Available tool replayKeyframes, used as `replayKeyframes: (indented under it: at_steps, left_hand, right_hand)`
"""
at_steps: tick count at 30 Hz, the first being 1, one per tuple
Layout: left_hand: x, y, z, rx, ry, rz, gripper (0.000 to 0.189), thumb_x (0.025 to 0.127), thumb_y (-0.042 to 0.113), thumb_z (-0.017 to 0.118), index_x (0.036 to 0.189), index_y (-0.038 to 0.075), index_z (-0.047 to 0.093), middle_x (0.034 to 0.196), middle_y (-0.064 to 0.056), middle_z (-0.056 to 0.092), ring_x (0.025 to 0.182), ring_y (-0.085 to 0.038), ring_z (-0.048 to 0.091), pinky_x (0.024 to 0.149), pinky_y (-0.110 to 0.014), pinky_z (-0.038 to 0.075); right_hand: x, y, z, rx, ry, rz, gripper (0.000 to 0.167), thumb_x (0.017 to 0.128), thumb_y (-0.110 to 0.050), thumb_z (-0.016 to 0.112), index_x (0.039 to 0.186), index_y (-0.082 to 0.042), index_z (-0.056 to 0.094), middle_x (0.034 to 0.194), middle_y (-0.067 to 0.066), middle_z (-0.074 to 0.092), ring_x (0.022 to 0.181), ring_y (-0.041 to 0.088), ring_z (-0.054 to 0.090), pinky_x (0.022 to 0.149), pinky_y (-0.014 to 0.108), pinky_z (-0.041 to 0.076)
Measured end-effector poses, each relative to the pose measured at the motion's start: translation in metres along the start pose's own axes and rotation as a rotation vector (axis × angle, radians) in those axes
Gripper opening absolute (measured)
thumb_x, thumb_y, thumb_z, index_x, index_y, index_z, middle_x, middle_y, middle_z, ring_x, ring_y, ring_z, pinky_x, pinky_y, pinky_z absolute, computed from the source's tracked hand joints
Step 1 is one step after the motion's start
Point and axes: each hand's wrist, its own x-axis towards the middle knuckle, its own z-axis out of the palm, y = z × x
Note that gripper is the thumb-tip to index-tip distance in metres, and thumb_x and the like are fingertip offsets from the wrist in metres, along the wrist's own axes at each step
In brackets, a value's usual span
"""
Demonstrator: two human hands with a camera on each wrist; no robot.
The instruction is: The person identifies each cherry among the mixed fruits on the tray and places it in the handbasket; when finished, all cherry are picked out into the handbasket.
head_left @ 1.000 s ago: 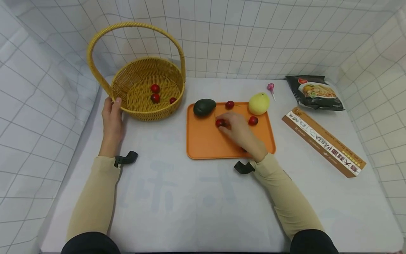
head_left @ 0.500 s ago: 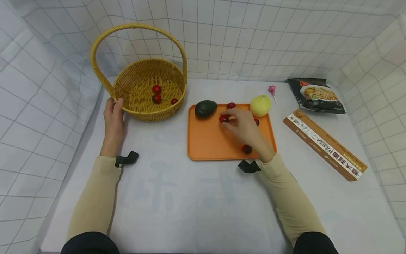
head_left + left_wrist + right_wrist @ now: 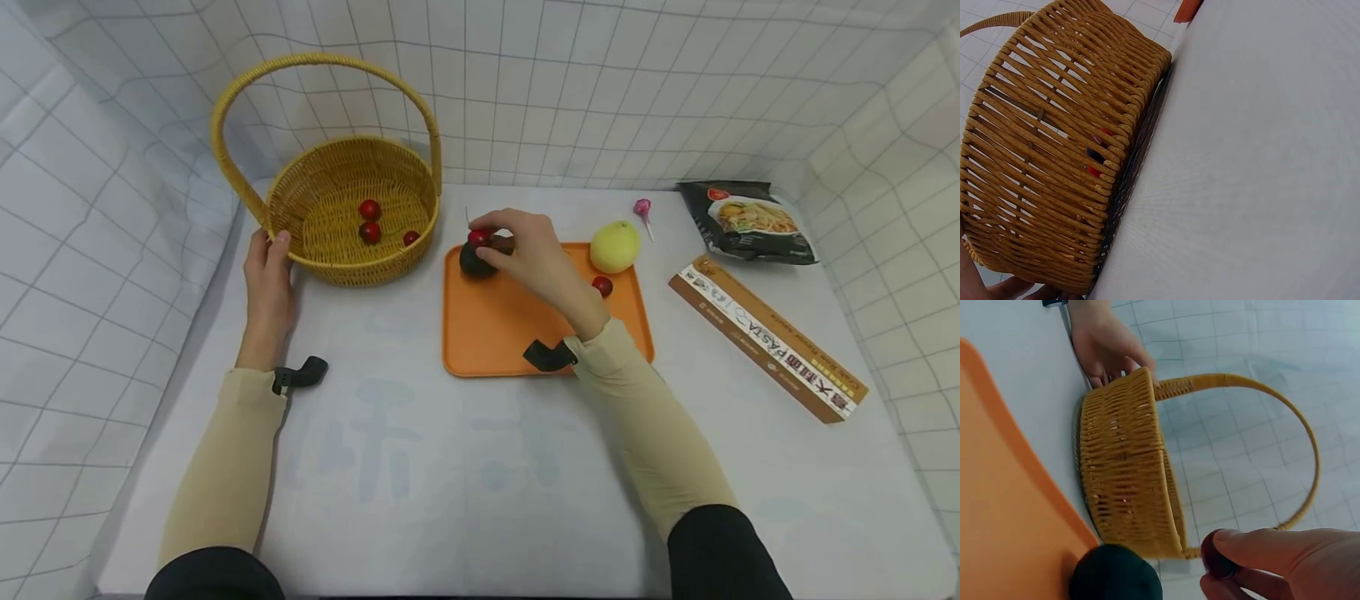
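Observation:
My right hand (image 3: 528, 250) pinches a dark red cherry (image 3: 479, 238) between thumb and fingertips, its thin stem pointing up. In the head view it hovers over the dark green avocado (image 3: 476, 262) at the back left of the orange tray (image 3: 480, 342). The right wrist view shows the cherry (image 3: 1217, 557) in front of the basket's handle. My left hand (image 3: 267, 304) grips the near left rim of the yellow wicker basket (image 3: 352, 271), thumb over the edge and fingers outside. Three cherries (image 3: 369, 210) lie in the basket.
Another cherry (image 3: 602, 286) and a yellow-green fruit (image 3: 615, 247) sit at the tray's right side; my right hand and arm cover part of the tray. Farther right are a pink lollipop (image 3: 642, 208), a black noodle packet (image 3: 750, 223) and a long brown pasta box (image 3: 768, 339).
My right hand has picked the cherry up from the tray and moved left and away from me, now above the avocado. My left hand stays on the basket rim.

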Motion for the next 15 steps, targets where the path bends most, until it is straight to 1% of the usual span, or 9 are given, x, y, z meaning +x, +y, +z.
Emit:
replayKeyframes:
  at_steps: [2, 8, 12, 15]
  left_hand:
    - [0.0, 0.0, -0.001, 0.004, -0.001, 0.002, 0.056, 0.108, 0.031, 0.059, 0.157, 0.008, 0.044, 0.157, -0.015, 0.046, 0.147, -0.027, 0.043, 0.129, -0.033, 0.028]
    - [0.002, 0.0, -0.003, -0.002, 0.002, 0.0, 0.056, 0.108, 0.03, 0.059, 0.157, 0.008, 0.044, 0.158, -0.015, 0.045, 0.148, -0.027, 0.042, 0.128, -0.031, 0.029]
    - [0.002, 0.0, -0.003, 0.011, 0.001, -0.005, 0.056, 0.108, 0.03, 0.058, 0.158, 0.008, 0.043, 0.159, -0.016, 0.044, 0.149, -0.028, 0.041, 0.128, -0.03, 0.03]
    - [0.0, 0.0, -0.002, 0.019, 0.0, 0.0, 0.057, 0.108, 0.031, 0.057, 0.158, 0.007, 0.043, 0.16, -0.017, 0.044, 0.149, -0.029, 0.041, 0.128, -0.032, 0.03]
  right_hand:
    - [0.014, -0.005, 0.008, 0.004, -0.012, -0.027, 0.033, 0.098, -0.005, 0.074, 0.13, -0.001, 0.071, 0.129, 0.012, 0.072, 0.112, 0.025, 0.074, 0.096, 0.03, 0.061]
    - [0.051, -0.019, 0.03, 0.01, -0.044, -0.076, 0.035, 0.1, -0.005, 0.072, 0.134, 0.001, 0.068, 0.133, 0.014, 0.07, 0.118, 0.025, 0.07, 0.099, 0.026, 0.059]
    - [0.069, -0.023, 0.045, 0.03, -0.052, -0.066, 0.036, 0.1, -0.004, 0.071, 0.134, 0.002, 0.067, 0.133, 0.015, 0.069, 0.118, 0.025, 0.069, 0.097, 0.023, 0.058]
    - [0.079, -0.022, 0.055, -0.006, -0.065, -0.038, 0.036, 0.1, -0.006, 0.071, 0.136, 0.0, 0.067, 0.133, 0.013, 0.069, 0.119, 0.024, 0.067, 0.098, 0.025, 0.057]
